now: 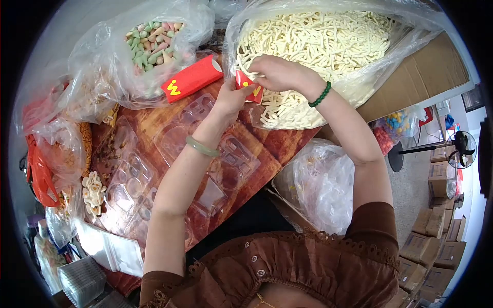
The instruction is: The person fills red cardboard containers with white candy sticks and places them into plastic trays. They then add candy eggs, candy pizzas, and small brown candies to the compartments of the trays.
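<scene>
Holding the small red carton (254, 96): left hand (231, 100) clamped on its near side, at the edge of the bagged pale sticks (313, 41); right hand (285, 74) at its upper side, fingers curled close together; cannot tell whether they pinch any sticks. Carton judged light, thin card, springy but easily creased; best held low by its side edges, lightly, leaving the mouth uncrushed. Sticks slender, matte, slightly bent, probably brittle; small pinches advisable. Clear bag (233, 31) around them thin, glossy, crumpled, likely slippery. Larger red carton (192, 79) just beside, smooth, flattish, yellow-marked; beyond it, pastel cones (154, 43), pointed, in filmy plastic; nearer the body, molded trays (231, 161), transparent, rigid-looking, round recesses, on a reddish, wood-patterned table (269, 154).
</scene>
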Motion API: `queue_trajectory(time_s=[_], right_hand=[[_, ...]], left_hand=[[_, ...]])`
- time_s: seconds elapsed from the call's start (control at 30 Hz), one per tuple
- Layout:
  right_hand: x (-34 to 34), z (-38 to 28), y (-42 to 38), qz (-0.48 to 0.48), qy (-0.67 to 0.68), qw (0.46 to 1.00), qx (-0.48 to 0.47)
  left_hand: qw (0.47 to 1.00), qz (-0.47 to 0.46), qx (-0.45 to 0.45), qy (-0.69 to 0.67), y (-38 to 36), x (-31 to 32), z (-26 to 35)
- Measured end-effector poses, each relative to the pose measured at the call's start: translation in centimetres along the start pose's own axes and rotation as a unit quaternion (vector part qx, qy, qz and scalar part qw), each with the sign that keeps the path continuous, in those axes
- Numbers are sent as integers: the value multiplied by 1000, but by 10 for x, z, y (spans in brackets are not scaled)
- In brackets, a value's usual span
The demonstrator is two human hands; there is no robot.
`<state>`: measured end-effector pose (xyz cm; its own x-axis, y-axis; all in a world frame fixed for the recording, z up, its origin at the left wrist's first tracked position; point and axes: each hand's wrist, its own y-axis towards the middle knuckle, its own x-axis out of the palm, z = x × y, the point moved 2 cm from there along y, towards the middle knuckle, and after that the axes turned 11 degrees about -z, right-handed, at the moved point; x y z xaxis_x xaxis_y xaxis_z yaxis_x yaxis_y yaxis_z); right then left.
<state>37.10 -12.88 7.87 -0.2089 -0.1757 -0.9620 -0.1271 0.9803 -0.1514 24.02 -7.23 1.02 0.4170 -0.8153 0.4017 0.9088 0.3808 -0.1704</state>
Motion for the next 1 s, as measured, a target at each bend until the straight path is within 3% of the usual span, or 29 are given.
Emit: queue_trajectory(time_s=[0.07, 0.17, 0.23, 0.3, 0.37, 0.43, 0.53, 0.57, 0.6, 0.63, 0.73, 0.8, 0.83, 0.87, 0.93, 1.0], right_hand=[[-3, 3, 0, -19, 11, 999, -28], [-9, 4, -4, 46, 84, 994, -58], [-13, -4, -8, 69, -43, 994, -72], [-12, -4, -6, 56, -48, 995, -74], [-16, -5, -6, -110, 111, 988, -4], [-24, -3, -8, -111, 137, 984, -16], [-40, 19, -9, 9, 155, 985, 79], [-34, 29, -14, 120, 11, 987, 104], [-36, 24, -21, 228, -132, 957, 125], [-39, 25, -26, 205, -194, 945, 166], [-24, 2, -25, 117, 90, 987, 69], [-5, -6, -17, 105, 123, 987, 3], [-2, -10, -16, 43, 143, 988, 25], [-3, -12, -13, 45, 143, 988, 24], [2, -17, -10, -136, 299, 934, 142], [-4, -20, -15, -126, 315, 932, 123]], left_hand=[[1000, 11, 13, 8, -2, -1, -2], [999, 1, 33, 1, 2, -6, -11], [999, -3, 30, 17, 4, -6, -11], [999, -4, 27, 33, 7, -11, -16], [995, -56, 85, 4, 15, -20, -27], [995, -59, 76, -31, 9, -17, -25], [993, -64, 70, -72, 9, -19, -22], [992, -68, 69, -75, 9, -20, -23], [992, -68, 70, -75, 9, -20, -25], [992, -64, 74, -83, 10, -20, -25], [993, -50, 73, -71, 8, -17, -21], [996, -42, 66, -53, 9, -14, -21], [995, -52, 76, -46, 12, -14, -23], [994, -62, 86, -39, 14, -15, -25], [992, -69, 94, -36, 15, -19, -28], [991, -77, 103, -33, 13, -17, -29]])
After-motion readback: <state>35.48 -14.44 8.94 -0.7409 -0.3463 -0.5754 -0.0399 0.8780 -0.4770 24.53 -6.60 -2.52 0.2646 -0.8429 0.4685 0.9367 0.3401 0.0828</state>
